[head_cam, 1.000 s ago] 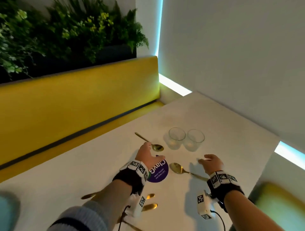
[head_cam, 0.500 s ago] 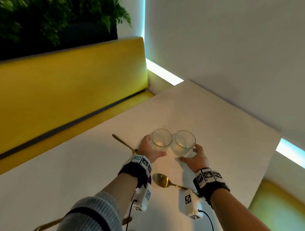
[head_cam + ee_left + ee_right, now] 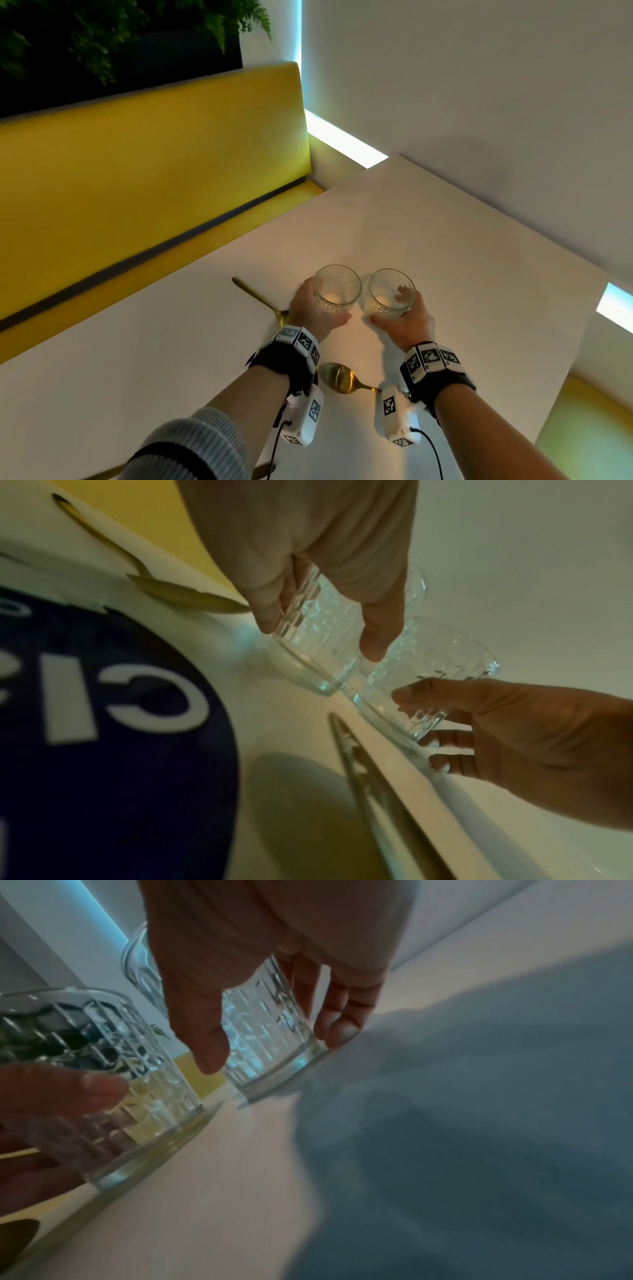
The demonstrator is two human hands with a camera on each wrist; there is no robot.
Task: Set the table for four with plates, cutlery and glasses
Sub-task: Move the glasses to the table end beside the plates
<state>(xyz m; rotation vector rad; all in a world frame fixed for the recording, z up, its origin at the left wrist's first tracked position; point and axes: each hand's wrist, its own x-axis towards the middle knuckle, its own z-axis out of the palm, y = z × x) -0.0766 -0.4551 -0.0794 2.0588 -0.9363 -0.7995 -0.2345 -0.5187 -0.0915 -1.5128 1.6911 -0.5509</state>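
A: left hand (image 3: 310,310)?
B: fingers and thumb curled round the left glass (image 3: 337,289), gripping its ribbed side; clear in the left wrist view too, left glass (image 3: 315,642)

A: right hand (image 3: 407,318)?
B: same, wrapped round the right glass (image 3: 390,293), thumb on the near side, fingers on the far side, seen through the glass; right wrist view shows it at (image 3: 270,1031)

A: where are the glasses?
B: side by side, upright, just beside each other near the middle of the white table (image 3: 445,240); bases at or barely off the top, cannot tell which

A: cutlery?
B: gold spoon (image 3: 339,377) on the table between the two wrists, bowl pointing left; second gold spoon (image 3: 257,296) left of the left hand, bowl hidden behind it. Left wrist view also has a purple round coaster (image 3: 120,723) with white letters, flat on the table

A: background?
B: yellow bench (image 3: 154,154) along the far edge, plants (image 3: 102,34) above it
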